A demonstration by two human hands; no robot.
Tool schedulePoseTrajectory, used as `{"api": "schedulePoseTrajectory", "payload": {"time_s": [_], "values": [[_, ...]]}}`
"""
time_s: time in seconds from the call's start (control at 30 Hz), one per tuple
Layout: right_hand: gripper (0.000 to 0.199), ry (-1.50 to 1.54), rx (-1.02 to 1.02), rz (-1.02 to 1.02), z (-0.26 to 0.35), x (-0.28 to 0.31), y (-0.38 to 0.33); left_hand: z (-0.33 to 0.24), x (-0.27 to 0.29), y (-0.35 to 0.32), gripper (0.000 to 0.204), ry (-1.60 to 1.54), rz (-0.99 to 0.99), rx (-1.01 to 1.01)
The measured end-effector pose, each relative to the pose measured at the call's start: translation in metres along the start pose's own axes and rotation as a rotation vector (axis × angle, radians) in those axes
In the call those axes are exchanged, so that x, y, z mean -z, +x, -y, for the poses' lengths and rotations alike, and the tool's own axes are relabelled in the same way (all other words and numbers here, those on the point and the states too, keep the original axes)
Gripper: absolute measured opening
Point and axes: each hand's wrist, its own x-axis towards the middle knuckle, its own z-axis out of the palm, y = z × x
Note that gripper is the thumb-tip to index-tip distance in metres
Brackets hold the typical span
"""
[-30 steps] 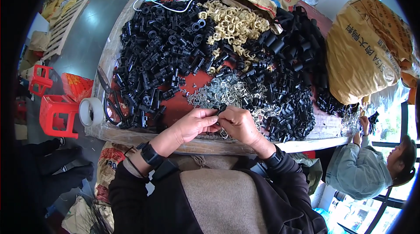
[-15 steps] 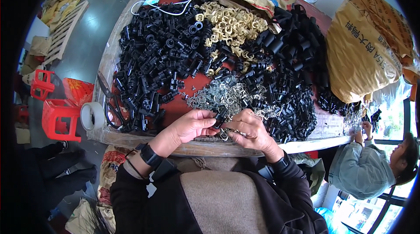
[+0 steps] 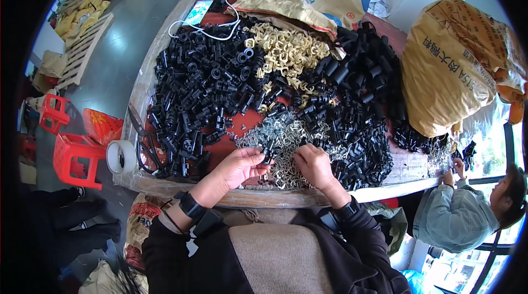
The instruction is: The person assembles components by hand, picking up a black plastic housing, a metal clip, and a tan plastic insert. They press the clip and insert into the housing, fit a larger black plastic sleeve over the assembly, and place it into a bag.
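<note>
Two bare hands meet near the middle of the table's (image 3: 223,154) near edge, where my left hand (image 3: 241,168) pinches a black plastic part (image 3: 268,152) between thumb and fingers, beside a heap of silvery metal clips (image 3: 286,133). My right hand (image 3: 316,167) dips to the clips, fingertips drawn close together; whether they grip one, I cannot tell. The plastic part looks light, stiff and smooth, perhaps a little slippery, but hardly fragile; its body, taken from the sides, seems the surest hold. The clips look light and hard, likely to tangle, and best picked singly by an outer edge. At the table's far edge, a tan sack (image 3: 300,3) carries large blue lettering; by the right edge, a fuller yellow sack (image 3: 448,71) bears dark printed characters. Toward the far left corner, a blue-and-white panel (image 3: 198,12) shows print too small for me to read.
</note>
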Motion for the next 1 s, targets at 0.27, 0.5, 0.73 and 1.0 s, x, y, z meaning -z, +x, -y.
{"api": "schedulePoseTrajectory", "payload": {"time_s": [0.27,0.5,0.73,1.0], "values": [[0.007,0.813,-0.36,-0.094,0.002,0.01,0.007,-0.001,-0.01,-0.001,0.014,-0.017,0.03,-0.044],[0.01,0.587,-0.163,0.083,0.022,0.026,0.013,-0.003,-0.015,0.002,0.017,-0.014,0.089,-0.1],[0.011,0.68,-0.186,0.162,0.017,0.024,0.012,-0.004,-0.018,0.003,0.02,-0.023,0.151,-0.138],[0.015,0.887,-0.238,0.29,0.016,0.02,0.014,-0.005,-0.018,0.004,0.02,-0.042,0.248,-0.123]]}}
